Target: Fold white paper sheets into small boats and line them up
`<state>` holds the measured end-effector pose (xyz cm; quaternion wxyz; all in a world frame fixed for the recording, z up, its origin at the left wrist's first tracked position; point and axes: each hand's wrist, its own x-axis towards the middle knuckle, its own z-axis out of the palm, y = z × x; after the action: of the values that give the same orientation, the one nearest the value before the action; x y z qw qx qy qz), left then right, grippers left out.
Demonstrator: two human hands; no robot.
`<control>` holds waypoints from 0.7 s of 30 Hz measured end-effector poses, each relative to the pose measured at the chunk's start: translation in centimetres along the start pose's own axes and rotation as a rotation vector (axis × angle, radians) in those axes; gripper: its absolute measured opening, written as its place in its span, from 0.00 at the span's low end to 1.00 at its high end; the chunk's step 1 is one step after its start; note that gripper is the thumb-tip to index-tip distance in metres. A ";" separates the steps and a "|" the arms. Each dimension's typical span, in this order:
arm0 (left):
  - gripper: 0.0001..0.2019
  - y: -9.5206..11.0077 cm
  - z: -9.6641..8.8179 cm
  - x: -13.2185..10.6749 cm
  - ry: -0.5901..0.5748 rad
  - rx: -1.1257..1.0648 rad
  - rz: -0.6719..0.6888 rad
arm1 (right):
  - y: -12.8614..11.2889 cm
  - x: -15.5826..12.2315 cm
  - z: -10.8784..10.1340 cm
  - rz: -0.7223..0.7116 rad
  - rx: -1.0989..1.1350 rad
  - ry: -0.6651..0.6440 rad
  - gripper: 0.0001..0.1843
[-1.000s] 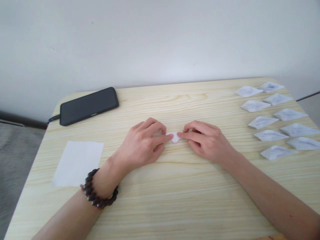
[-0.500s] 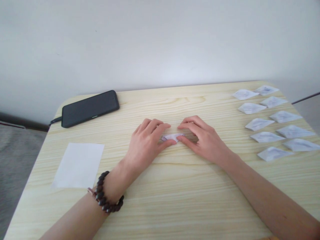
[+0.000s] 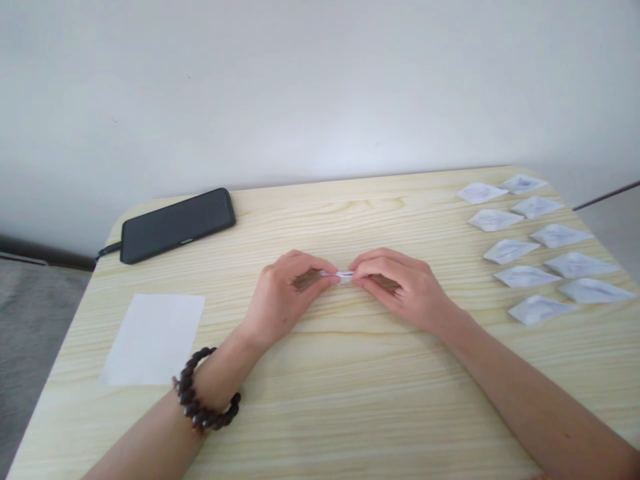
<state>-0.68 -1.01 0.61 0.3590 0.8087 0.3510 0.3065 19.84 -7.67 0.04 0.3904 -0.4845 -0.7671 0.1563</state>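
Observation:
A small folded white paper (image 3: 345,276) is held between my two hands over the middle of the table. My left hand (image 3: 290,287) pinches its left end between thumb and fingers. The right end is pinched the same way by my right hand (image 3: 400,283). Only a narrow strip of the paper shows between the fingertips; both ends are covered by them. A dark beaded bracelet (image 3: 189,393) circles my left wrist.
Several folded paper boats (image 3: 510,251) lie in two columns on the right of the light wooden table (image 3: 320,400). At the left is a square white sheet (image 3: 155,340). Behind it lies a black phone (image 3: 177,225) with a cable plugged in. A pale wall (image 3: 320,87) borders the far edge.
Both hands have closed into pinches on the folded paper's ends; before, the fingers were raised with the thumbs on it. Less of the paper shows now. The view has shifted slightly.

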 end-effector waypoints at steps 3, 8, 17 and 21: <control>0.06 0.1 0.0 -0.1 0.011 -0.050 -0.042 | -0.2 0.0 0.1 0.089 -0.021 0.015 0.07; 0.06 0.6 0.1 -0.1 0.002 -0.063 -0.065 | -0.2 0.3 0.1 0.045 -0.070 -0.018 0.07; 0.06 0.9 0.0 0.1 -0.015 -0.152 -0.130 | -0.3 0.3 0.1 -0.007 -0.025 0.012 0.08; 0.09 0.6 0.1 0.1 -0.053 -0.158 -0.110 | -0.6 0.3 0.2 0.028 -0.026 0.067 0.06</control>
<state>-0.31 -1.27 1.04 0.4473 0.7651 0.3599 0.2917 19.27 -7.68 0.45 0.4072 -0.5053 -0.7487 0.1354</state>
